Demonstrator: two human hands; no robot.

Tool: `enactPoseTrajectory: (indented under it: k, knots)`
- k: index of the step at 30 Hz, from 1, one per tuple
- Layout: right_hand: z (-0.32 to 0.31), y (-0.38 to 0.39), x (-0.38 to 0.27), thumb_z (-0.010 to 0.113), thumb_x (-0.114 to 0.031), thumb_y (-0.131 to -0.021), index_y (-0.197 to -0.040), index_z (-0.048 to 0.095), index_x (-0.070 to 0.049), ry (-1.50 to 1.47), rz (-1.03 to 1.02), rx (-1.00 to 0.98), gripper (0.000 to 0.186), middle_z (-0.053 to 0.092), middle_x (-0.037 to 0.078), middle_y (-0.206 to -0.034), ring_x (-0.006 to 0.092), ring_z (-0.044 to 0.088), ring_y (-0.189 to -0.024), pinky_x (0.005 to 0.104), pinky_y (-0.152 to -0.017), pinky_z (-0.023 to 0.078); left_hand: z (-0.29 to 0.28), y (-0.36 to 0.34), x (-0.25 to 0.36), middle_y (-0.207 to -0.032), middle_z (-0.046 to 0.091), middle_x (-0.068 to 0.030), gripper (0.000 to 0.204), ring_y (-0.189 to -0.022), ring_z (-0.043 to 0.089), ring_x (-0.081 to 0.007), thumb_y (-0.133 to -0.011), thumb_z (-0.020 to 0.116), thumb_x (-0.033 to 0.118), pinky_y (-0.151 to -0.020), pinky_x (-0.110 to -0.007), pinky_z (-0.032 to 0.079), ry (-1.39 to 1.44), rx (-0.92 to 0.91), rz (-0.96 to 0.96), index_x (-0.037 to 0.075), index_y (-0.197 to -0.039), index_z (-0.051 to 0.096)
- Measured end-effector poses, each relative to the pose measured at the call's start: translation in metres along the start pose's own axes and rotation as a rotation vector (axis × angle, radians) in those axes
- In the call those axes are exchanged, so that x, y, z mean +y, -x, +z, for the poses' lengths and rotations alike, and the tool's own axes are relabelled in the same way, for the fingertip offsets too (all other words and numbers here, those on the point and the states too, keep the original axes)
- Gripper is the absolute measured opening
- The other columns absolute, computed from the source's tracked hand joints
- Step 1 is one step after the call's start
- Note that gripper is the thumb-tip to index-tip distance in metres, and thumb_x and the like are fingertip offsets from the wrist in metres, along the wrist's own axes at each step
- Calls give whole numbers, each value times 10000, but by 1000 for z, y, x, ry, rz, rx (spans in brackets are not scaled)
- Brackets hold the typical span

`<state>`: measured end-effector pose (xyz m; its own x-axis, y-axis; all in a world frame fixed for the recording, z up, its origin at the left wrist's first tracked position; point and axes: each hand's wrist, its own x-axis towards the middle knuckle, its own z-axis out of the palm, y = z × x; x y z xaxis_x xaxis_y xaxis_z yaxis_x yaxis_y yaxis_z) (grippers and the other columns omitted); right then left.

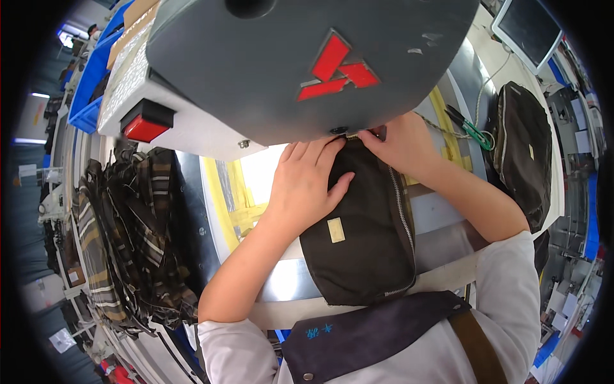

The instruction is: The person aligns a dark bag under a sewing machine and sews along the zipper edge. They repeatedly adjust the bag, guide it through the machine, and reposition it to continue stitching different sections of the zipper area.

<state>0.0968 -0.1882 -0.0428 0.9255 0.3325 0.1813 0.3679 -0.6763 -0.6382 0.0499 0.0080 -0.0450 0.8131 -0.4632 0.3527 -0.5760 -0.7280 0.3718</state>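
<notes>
Left hand (308, 178), right hand (404, 148), touching dark pouch (361, 256)

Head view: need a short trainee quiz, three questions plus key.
1. True or false: the left hand and the right hand both touch the dark pouch.
2. Which lies to the right of that pouch in the picture?
A) plaid cloth
B) green-handled scissors
C) blue bin
3. Fill the gap: the long run of the zip follows the pouch's ____ side in the picture.

Key: 1 true; 2 B; 3 right.
</notes>
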Motion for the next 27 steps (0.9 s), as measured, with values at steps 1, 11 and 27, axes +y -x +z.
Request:
enactPoseTrajectory:
  k: [1, 11, 27]
  knots:
    - [1, -2, 1, 662, -122, -766, -847, 626, -71, -15, 16, -9, 102, 622, 22, -726, 196, 618, -678, 329, -621, 487, 0, 1, 0, -1194, 585, -95, 444, -1084, 565, -287, -725, 736, 192, -953, -400, 429, -11, -4, -1, 27, -1111, 590]
    - [0, -11, 16, 644, -109, -761, -871, 664, -58, -291, 65, -82, 124, 613, 17, -679, 120, 576, -617, 278, -596, 468, -1, -3, -4, -1220, 585, -80, 443, -1095, 567, -267, -731, 734, 197, -949, -393, 428, -45, -40, 43, 33, -1114, 585]
    - [5, -4, 14, 632, -54, -748, -769, 649, -102, 71, -285, 69, 54, 582, 17, -805, 221, 595, -761, 360, -650, 499, -5, -3, -2, -1224, 588, -75, 422, -1105, 564, -271, -750, 726, 203, -956, -398, 424, -30, -71, 14, 35, -1111, 585]
